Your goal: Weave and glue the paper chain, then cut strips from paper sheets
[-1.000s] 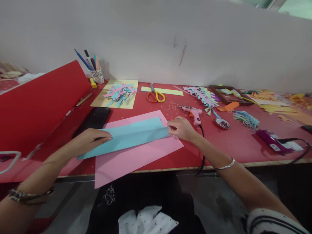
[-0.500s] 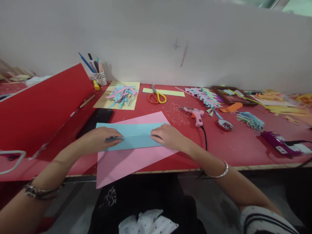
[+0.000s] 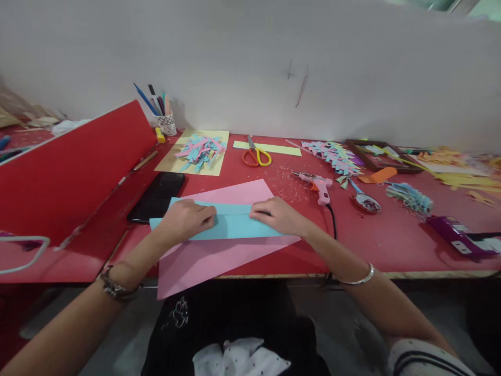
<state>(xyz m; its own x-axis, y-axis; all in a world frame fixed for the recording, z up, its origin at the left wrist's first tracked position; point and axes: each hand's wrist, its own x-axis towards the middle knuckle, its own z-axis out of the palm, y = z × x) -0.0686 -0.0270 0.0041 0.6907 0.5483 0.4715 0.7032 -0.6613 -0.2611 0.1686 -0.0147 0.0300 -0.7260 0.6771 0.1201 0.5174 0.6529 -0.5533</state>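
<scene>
A light blue sheet of paper (image 3: 230,225) lies folded lengthwise across a larger pink sheet (image 3: 195,266). My left hand (image 3: 187,218) is closed on the blue paper left of its middle, fingers curled along the fold. Toward the other end, my right hand (image 3: 278,215) pinches the same fold, thumb and fingers pressed together. Both hands rest low over the pink sheet, and their fingers hide parts of the crease. A black phone (image 3: 156,197) lies to the left of my left hand.
Behind are scissors (image 3: 256,155) and cut paper strips (image 3: 200,151) on a yellow sheet. A pink glue gun (image 3: 319,185) with its cord lies to the right, near a spoon (image 3: 366,201). A red board (image 3: 78,172) leans at left beside a pen cup (image 3: 166,124).
My left hand has slid right along the blue paper, uncovering more of the phone. The paper's left end now shows two separated layers. My right hand stays near the right part of the fold.
</scene>
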